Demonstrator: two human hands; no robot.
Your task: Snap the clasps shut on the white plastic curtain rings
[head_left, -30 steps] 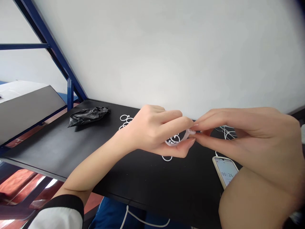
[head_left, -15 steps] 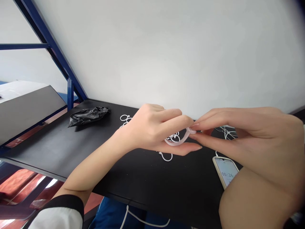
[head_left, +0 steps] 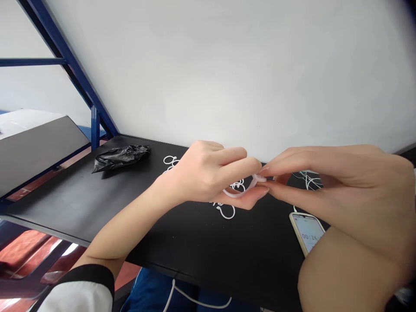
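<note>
Over the black desk point(head_left: 211, 247), two bare hands are close together with a white ring point(head_left: 250, 185) between them. The ring is up off the desk, tilted a bit, and it looks thin and bendy. The left hand point(head_left: 208, 173) curls around one side of it, with the pointing finger bent over the top and the thumb below; just where those fingertips press is hard to tell. The right hand point(head_left: 351, 182) pinches the ring's end, finger on top and thumb underneath.

To me, the step in hand looks like working at the little end bit of the ring. I can't tell if that bit is joined or apart, since fingers cover it. The next move seems to call for a firm left hold and a small, careful push or tug from the right finger and thumb, so the end doesn't pop away.

More loose rings point(head_left: 234, 212) lie on the desk around the left hand. Off to the left sits a crumpled black bag point(head_left: 120, 158). Just beside the right arm point(head_left: 344, 268) is a phone point(head_left: 307, 227) with numbers showing.
</note>
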